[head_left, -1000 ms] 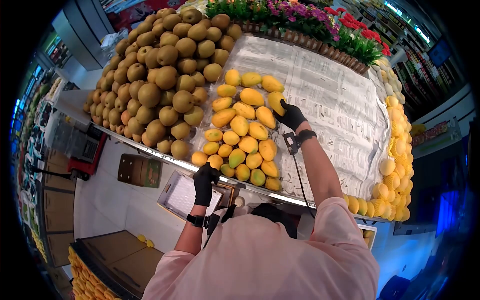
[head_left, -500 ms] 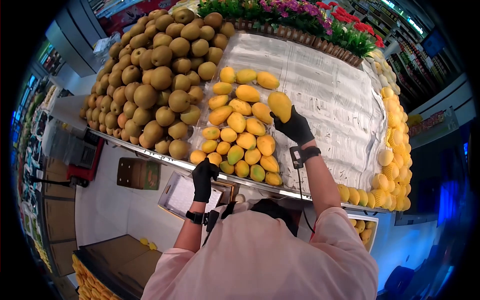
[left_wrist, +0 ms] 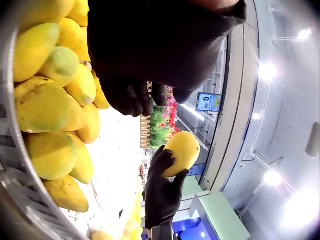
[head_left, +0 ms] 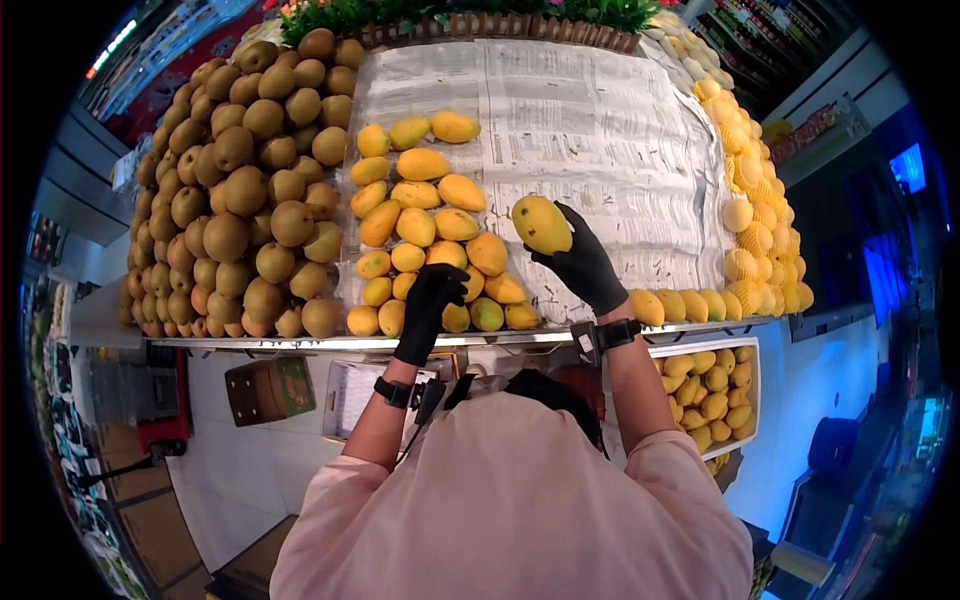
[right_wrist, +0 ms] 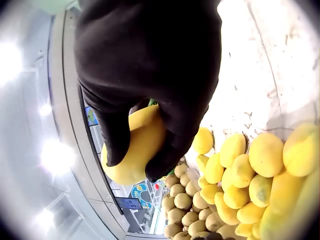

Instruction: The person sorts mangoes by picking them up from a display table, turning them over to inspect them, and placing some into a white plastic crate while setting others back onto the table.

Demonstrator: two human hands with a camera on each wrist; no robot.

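My right hand (head_left: 585, 262), in a black glove, holds a yellow mango (head_left: 541, 224) above the newspaper-lined stand (head_left: 600, 120). In the right wrist view the thumb and fingers wrap the sides of that mango (right_wrist: 137, 145). My left hand (head_left: 432, 305), also black-gloved, hovers over the front of the mango rows (head_left: 422, 195). Its fingers bend loosely with nothing between them, and it hides some of the fruit beneath. The left wrist view shows this hand (left_wrist: 150, 55) large at the top, beside stacked mangoes (left_wrist: 42, 105).
Round brown pears (head_left: 245, 190) are heaped on the left of the stand. Yellow fruit in foam nets (head_left: 745, 190) lines its right edge. A small fence (head_left: 500, 28) with flowers runs along the back. Below the front edge stands a box of mangoes (head_left: 752, 400).
The right hand has lifted the mango from the far right of the rows and brought it nearer the body. The left hand has risen from the stand's front edge over the mangoes. The head view has shifted.
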